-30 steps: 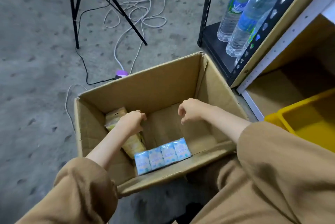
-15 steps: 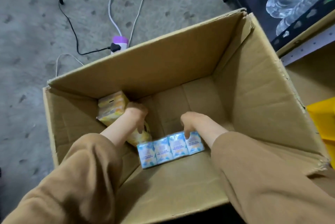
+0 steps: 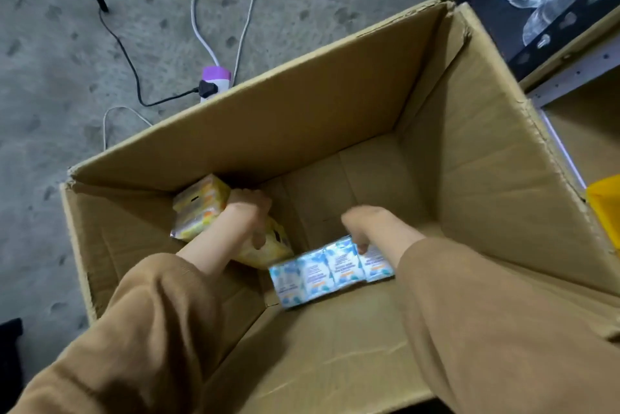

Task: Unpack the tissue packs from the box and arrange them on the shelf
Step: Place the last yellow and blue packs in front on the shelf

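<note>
Blue tissue packs (image 3: 332, 271) now gripped by right hand (image 3: 369, 229), left hand (image 3: 250, 212) clamping yellow packs (image 3: 201, 209)

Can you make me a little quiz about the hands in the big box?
1. True or false: the left hand is on the yellow tissue pack.
2. What colour is the tissue pack under the right hand?
3. The plug strip lies: A) inside the cardboard box, B) on the floor behind it.

Key: 1 true; 2 blue and white; 3 B.
</note>
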{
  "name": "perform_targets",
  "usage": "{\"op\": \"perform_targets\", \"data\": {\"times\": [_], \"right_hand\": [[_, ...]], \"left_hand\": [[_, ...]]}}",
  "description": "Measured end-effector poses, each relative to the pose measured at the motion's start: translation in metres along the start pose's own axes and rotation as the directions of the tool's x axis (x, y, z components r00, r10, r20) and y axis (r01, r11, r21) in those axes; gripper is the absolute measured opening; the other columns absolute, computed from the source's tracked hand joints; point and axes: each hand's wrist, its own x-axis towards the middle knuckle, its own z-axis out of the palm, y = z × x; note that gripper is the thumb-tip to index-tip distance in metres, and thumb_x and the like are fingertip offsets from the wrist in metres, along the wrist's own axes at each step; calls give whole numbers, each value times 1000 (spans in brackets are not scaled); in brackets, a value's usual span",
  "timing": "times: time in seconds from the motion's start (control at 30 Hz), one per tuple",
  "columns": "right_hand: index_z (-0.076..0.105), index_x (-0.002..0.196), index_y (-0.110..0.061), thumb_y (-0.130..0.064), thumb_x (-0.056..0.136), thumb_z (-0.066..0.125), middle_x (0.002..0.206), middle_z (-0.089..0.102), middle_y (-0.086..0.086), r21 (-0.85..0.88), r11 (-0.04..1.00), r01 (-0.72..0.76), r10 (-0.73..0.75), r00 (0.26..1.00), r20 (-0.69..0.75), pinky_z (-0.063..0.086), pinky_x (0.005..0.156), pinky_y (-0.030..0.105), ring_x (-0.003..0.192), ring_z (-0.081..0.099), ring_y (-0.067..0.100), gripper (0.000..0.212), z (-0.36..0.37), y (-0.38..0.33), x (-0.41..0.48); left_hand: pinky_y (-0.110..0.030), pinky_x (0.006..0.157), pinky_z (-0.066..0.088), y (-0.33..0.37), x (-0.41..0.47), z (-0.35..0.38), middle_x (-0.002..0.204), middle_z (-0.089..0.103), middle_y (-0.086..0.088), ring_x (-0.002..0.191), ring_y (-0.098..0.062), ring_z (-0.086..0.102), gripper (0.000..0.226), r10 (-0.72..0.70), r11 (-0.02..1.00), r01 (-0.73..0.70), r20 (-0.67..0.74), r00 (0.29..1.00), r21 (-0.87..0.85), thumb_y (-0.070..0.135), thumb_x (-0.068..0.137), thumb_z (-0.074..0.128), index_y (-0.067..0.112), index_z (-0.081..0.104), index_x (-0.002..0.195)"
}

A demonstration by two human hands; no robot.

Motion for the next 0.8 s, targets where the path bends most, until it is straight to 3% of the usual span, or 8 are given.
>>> {"op": "perform_targets", "data": {"times": [0.07, 0.17, 0.23, 0.33, 0.53, 0.63, 0.7, 0.8], "right_hand": [[51, 130, -2, -15, 84, 67, 137, 53, 13, -42, 997, -61, 62, 998, 26, 46, 96, 31, 123, 54, 26, 50, -3, 16, 2], [52, 129, -7, -18, 80, 70, 135, 54, 10, -61, 986, -157, 150, 983, -104, 48, 93, 33, 121, 55, 26, 53, -22, 44, -22], [53, 126, -8, -18, 79, 71, 132, 54, 10, 23, 977, -211, 211, 951, -227, 48, 91, 34, 120, 54, 28, 52, -26, 59, -34], [56, 120, -8, -18, 79, 70, 127, 56, 10, 108, 963, -248, 269, 921, -281, 45, 85, 33, 117, 56, 28, 44, -18, 60, -37], [53, 123, -5, -18, 74, 75, 129, 52, 11, 234, 918, -319, 352, 929, -114, 49, 86, 33, 114, 57, 28, 56, 9, 69, -27], [53, 122, -2, -22, 73, 76, 116, 56, 11, 288, 900, -327, 344, 939, -10, 51, 81, 32, 94, 59, 26, 58, 10, 74, -16], [53, 119, -1, -24, 71, 76, 104, 54, 8, 322, 893, -315, 314, 948, 57, 49, 78, 32, 87, 56, 24, 57, 9, 78, -9], [51, 111, -7, -34, 69, 77, 103, 54, 5, 385, 878, -286, 267, 958, 102, 46, 78, 30, 89, 56, 23, 56, 11, 82, -1]], "left_hand": [[-33, 92, 48, -4, 0, -7, 133, 51, -8, 120, -26, 53, 76, 2, 990, -2, -1, 1000, -139, 42, 67, 77, 11, 47, 130], [-37, 91, 48, -10, -4, -18, 131, 51, -9, 118, -28, 52, 80, -18, 945, -12, -89, 996, -327, 46, 66, 76, 13, 45, 132], [-38, 94, 46, -10, -7, -22, 135, 48, -10, 121, -30, 50, 86, -76, 883, -2, -148, 986, -469, 47, 65, 77, 14, 39, 135], [-38, 100, 43, -5, -2, -14, 139, 44, -11, 126, -31, 46, 92, -149, 742, -21, -196, 969, -670, 40, 63, 81, 10, 33, 136], [-35, 102, 40, 21, 10, 25, 138, 41, -12, 127, -27, 43, 91, -172, 456, -83, -180, 969, -886, 26, 64, 84, 6, 31, 135], [-33, 101, 39, 22, 17, 37, 139, 42, -11, 127, -26, 43, 90, -198, 330, -102, -175, 964, -938, 22, 65, 84, 6, 31, 136], [-34, 102, 39, 21, 21, 39, 140, 41, -12, 128, -26, 43, 91, -187, 292, -112, -172, 967, -950, 21, 66, 83, 6, 30, 137], [-36, 106, 36, 22, 26, 43, 143, 37, -11, 130, -26, 40, 94, -170, 288, -122, -176, 970, -950, 23, 66, 83, 7, 27, 140]]}}
